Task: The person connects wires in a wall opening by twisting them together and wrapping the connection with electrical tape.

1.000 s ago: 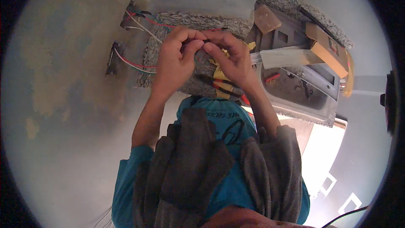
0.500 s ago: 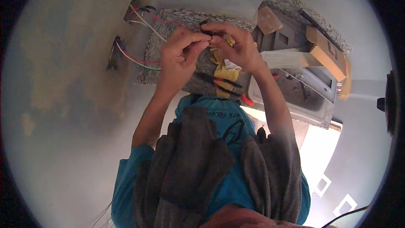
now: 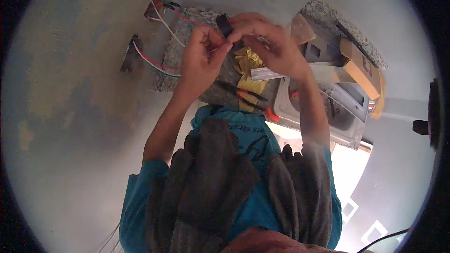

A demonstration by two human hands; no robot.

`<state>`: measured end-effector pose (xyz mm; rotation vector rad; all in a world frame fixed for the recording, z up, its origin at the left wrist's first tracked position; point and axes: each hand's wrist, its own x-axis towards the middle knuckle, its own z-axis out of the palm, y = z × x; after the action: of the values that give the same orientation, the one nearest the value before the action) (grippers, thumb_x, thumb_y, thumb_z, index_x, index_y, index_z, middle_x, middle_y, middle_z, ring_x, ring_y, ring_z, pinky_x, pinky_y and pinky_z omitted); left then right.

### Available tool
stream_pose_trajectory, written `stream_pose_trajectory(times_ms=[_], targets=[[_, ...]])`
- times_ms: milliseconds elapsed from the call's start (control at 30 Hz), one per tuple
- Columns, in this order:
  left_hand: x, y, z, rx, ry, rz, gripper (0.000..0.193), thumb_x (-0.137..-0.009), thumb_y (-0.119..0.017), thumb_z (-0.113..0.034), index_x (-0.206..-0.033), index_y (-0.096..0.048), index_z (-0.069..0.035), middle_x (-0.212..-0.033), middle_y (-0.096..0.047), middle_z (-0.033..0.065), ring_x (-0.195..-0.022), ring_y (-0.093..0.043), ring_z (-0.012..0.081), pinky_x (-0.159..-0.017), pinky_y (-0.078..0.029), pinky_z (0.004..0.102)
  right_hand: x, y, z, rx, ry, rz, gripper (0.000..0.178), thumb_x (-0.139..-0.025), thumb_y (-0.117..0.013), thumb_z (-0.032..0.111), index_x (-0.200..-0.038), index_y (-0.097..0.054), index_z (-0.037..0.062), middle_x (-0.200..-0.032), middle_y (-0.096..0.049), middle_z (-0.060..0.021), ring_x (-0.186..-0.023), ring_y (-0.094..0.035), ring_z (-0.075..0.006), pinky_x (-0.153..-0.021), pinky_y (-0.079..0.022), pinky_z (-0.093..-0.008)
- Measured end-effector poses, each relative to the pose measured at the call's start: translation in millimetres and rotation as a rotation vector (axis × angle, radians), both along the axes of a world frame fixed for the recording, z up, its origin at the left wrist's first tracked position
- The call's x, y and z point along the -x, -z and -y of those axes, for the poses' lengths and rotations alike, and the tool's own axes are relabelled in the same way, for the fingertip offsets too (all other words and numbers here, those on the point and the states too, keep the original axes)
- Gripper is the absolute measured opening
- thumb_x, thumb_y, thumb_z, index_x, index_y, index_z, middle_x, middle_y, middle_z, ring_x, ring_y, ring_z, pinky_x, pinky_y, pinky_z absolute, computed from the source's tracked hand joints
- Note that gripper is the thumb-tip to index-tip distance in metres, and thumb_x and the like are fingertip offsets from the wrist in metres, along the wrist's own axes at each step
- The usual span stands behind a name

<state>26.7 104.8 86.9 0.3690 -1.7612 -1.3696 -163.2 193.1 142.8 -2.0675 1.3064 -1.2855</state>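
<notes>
Hands (image 3: pixel 234 47) now raised higher, both pinching small black part (image 3: pixel 225 24); wall wires (image 3: pixel 159 61) unchanged.

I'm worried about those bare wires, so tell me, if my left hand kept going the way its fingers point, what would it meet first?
Your left hand points toward the right hand, so it would likely meet the small black part pinched between them first, not the wall wires. Depth is unclear.
</notes>
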Motion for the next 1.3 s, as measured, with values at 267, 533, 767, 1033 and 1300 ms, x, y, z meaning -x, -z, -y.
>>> stream_pose_trajectory(times_ms=[267,533,767,1033,1300], targets=[[8,-5,11,-0.153,-0.026,0.109,0.022,-0.094,-0.065,0.003,-0.113,-0.056,-0.002,-0.102,-0.063,0.0023,-0.094,-0.061,0.0102,-0.083,-0.051,0.0252,-36,24,-46,-0.126,0.325,0.224,0.033,-0.09,-0.073,0.018,-0.118,-0.061,0.0036,-0.115,-0.066,-0.0144,-0.112,-0.062,-0.0334,-0.098,-0.047,-0.0422],[14,-24,13,-0.22,0.17,0.144,0.023,-0.095,-0.069,-0.005,-0.117,-0.066,-0.003,-0.108,-0.069,0.0015,-0.093,-0.064,0.0096,-0.081,-0.053,0.0245,-36,40,-28,-0.128,0.555,0.139,0.045,-0.096,-0.067,0.034,-0.129,-0.058,0.0041,-0.117,-0.067,-0.018,-0.109,-0.064,-0.0357,-0.098,-0.048,-0.0457],[19,-40,16,-0.06,-0.008,0.366,0.017,-0.091,-0.075,-0.011,-0.105,-0.075,-0.002,-0.097,-0.075,0.0048,-0.089,-0.068,0.0112,-0.082,-0.054,0.0271,-27,50,-11,-0.058,0.382,0.303,0.043,-0.097,-0.066,0.03,-0.13,-0.06,0.0034,-0.118,-0.069,-0.0171,-0.104,-0.067,-0.0302,-0.092,-0.052,-0.04],[12,-54,11,0.305,-0.258,0.218,0.013,-0.087,-0.076,-0.012,-0.095,-0.075,0.0,-0.083,-0.074,0.01,-0.072,-0.068,0.0141,-0.068,-0.052,0.0273,-29,28,8,-0.1,0.332,0.389,0.043,-0.096,-0.068,0.034,-0.126,-0.065,0.0049,-0.102,-0.075,-0.0155,-0.095,-0.073,-0.027,-0.085,-0.056,-0.0366],[-11,-54,5,0.583,-0.533,0.356,0.014,-0.094,-0.069,-0.016,-0.1,-0.072,-0.004,-0.083,-0.073,0.0066,-0.07,-0.065,0.0146,-0.064,-0.051,0.0313,-45,19,17,0.119,0.333,0.129,0.036,-0.093,-0.068,0.036,-0.123,-0.069,0.0149,-0.108,-0.074,-0.0137,-0.097,-0.072,-0.0338,-0.086,-0.057,-0.0433]])
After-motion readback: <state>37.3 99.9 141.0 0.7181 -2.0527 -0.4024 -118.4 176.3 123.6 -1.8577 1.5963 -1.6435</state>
